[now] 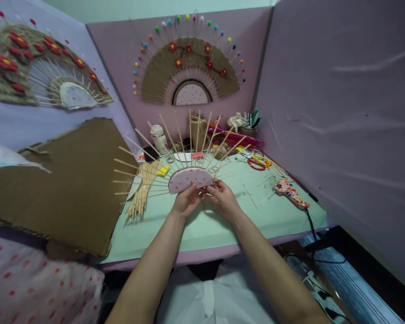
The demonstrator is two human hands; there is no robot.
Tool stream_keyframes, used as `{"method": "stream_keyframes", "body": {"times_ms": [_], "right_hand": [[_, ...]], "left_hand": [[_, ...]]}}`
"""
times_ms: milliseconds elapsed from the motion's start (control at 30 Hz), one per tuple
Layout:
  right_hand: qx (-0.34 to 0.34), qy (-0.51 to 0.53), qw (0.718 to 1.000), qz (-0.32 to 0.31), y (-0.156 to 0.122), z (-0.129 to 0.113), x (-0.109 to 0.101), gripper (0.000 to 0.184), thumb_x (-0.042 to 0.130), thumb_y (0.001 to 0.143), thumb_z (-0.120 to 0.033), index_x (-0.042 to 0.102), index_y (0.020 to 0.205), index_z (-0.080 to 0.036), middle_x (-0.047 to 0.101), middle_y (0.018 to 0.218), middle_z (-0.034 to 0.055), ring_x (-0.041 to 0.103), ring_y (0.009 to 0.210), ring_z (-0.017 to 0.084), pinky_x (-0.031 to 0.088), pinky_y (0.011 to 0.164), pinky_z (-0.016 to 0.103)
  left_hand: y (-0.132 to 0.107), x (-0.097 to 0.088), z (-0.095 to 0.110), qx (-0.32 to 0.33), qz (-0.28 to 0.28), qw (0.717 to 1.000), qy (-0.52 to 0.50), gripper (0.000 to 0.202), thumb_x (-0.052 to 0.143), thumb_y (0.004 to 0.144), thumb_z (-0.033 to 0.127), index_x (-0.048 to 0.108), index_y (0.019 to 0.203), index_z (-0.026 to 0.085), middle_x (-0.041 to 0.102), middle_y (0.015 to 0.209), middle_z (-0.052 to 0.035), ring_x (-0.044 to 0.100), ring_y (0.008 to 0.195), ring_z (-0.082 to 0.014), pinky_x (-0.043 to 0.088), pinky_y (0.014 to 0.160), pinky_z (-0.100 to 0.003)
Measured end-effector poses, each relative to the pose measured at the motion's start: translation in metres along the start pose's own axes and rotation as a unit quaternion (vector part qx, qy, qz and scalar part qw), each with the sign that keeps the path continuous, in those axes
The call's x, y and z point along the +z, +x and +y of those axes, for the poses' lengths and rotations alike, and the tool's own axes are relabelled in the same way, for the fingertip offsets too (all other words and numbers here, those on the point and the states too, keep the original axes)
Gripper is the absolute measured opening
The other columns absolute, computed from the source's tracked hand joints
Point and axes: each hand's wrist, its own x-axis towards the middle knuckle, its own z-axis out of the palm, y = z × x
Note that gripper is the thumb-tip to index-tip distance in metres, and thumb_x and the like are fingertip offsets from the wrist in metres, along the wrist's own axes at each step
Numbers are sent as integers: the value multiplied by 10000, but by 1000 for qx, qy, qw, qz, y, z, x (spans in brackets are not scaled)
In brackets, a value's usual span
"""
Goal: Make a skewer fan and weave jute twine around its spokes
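A half-round fan base point(190, 179) covered in white cloth with pink dots is held up over the table. Thin wooden sticks point(164, 130) radiate from its curved edge to the left, the top and the upper right. My left hand point(188, 199) grips the straight lower edge, its thumb lying on the cloth face. At the right corner, my right hand point(222, 195) has its fingers bent against the base's edge. The fingertips of both hands come close together below the base. What lies behind the base is hidden.
A bundle of sticks point(142, 189) and brown cardboard point(54, 189) are at left. Scissors point(257, 163) and a patterned glue gun point(291, 193) with a cord lie at right. A jar point(159, 139) and twine ball point(220, 151) stand behind. A finished fan point(191, 63) hangs on the back wall.
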Motion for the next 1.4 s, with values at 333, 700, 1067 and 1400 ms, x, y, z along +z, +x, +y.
{"method": "stream_keyframes", "body": {"times_ms": [333,700,1067,1400], "right_hand": [[-149,-284,939,126,-28,4,-3,240,608,805,-392,653,914,-183,630,737,4,515,548,99,415,496,222],[-274,-475,831,98,-34,-11,-1,187,501,893,-276,662,930,-189,671,845,43,603,732,147,466,643,254],[-327,-664,663,112,-28,-29,-8,189,480,923,-285,653,925,-210,615,886,47,596,772,148,433,665,244],[-328,-659,660,150,-17,-30,-8,175,507,910,-317,633,910,-197,610,878,49,568,720,154,433,672,269]], "left_hand": [[0,0,7,-43,10,982,-183,272,554,862,310,592,1086,161,698,1034,-120,629,1047,-276,397,1000,-537],[0,2,8,-64,15,985,-157,268,537,872,278,589,1077,114,701,975,-140,641,1016,-272,406,999,-546],[1,4,2,-79,5,991,-104,211,541,862,240,621,993,95,711,953,-132,668,931,-256,467,955,-505],[2,5,3,-81,19,989,-120,192,529,872,246,614,985,117,708,944,-116,666,939,-248,445,974,-524]]}}
